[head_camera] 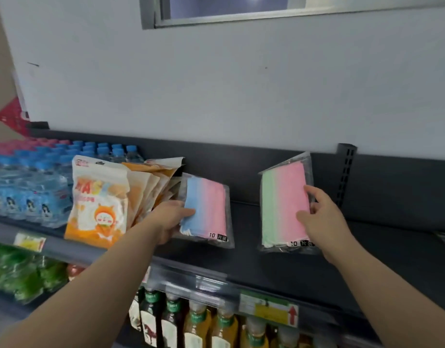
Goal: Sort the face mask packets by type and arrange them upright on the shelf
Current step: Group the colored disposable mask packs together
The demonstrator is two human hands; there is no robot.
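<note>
Now | left grip [171,218] holds blue-pink packet [207,207]; right grip [325,221] pinches green-pink packet [281,204] | both upright on shelf [392,249]

On the shelf [392,247], bottles [28,194] stand left of pouches [101,202], packets [206,209] right.

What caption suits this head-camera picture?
Left hand grips a blue-pink mask packet beside orange packets; right hand holds a green-pink packet upright on the shelf.

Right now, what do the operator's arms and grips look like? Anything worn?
Two human arms with no sleeves in view, right out to the frame edge. The left grip and right grip are ungloved hands. No watch, wristband or ring shows. There are no cables or markings on the left forearm or right forearm.
</note>
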